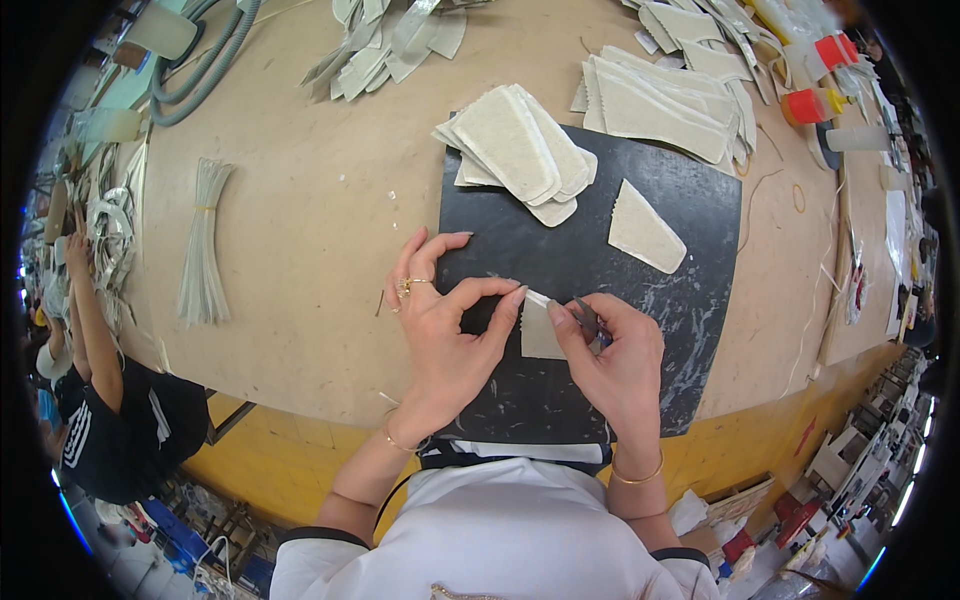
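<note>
Over the black mat (pixel 500 405), my left hand (pixel 440 340) pinches the upper edge of a beige fabric piece (pixel 541 335) between thumb and forefinger, its other fingers spread. A narrow white strip (pixel 537 297) shows along that edge. My right hand (pixel 625 360) is closed round a small dark pointed tool that looks like thread snips (pixel 588 316), its tip up; the thumb and fingertips meet the piece's right side. Part of the tool is hidden in the palm. Beyond my hands lie a stack of beige fabric pieces (pixel 510 150) and one loose fabric piece (pixel 645 232).
More cut pieces (pixel 660 105) are heaped at the far right, and another pile (pixel 385 45) lies at the far middle. A tied bundle of pale strips (pixel 205 240) rests on the left. Red-topped bottles (pixel 805 105) stand at the right. A person's arm (pixel 92 330) is at the left rim.
</note>
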The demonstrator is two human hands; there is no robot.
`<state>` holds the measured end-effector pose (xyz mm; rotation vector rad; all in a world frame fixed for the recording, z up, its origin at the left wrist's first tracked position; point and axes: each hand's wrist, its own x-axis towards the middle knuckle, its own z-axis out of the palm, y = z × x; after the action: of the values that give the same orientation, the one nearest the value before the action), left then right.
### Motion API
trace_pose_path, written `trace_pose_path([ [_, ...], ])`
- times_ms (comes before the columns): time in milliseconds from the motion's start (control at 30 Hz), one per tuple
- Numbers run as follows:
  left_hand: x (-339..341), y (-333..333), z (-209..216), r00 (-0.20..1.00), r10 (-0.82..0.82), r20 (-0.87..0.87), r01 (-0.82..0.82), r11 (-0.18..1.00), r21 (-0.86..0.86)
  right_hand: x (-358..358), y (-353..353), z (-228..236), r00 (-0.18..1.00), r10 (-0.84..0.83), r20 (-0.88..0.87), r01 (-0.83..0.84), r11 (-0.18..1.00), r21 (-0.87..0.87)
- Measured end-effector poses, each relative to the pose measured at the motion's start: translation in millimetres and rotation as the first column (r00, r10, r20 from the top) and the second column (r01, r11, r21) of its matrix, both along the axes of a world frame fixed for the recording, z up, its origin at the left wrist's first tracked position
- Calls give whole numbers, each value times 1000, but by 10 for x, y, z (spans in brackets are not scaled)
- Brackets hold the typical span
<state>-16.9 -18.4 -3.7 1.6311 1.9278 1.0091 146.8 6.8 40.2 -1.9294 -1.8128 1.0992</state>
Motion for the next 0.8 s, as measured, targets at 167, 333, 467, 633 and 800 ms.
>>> trace_pose_path([
  [167,10,0,-21,999,1,-33,-1,1000,0,-50,-17,-28,999,-34,41,33,998,44],
  [333,8,-2,-33,999,-4,-32,4,1000,-1,-66,-14,-34,998,-31,56,27,997,76],
  [467,12,3,-37,999,-4,-34,4,1000,3,-80,-7,-43,998,-40,45,36,995,95],
  [633,11,3,-37,999,-12,-32,12,1000,6,-78,-7,-48,997,-28,72,22,996,87],
  [800,9,-2,-48,1000,3,-11,-3,1000,3,-76,-10,-65,996,-24,80,15,994,104],
])
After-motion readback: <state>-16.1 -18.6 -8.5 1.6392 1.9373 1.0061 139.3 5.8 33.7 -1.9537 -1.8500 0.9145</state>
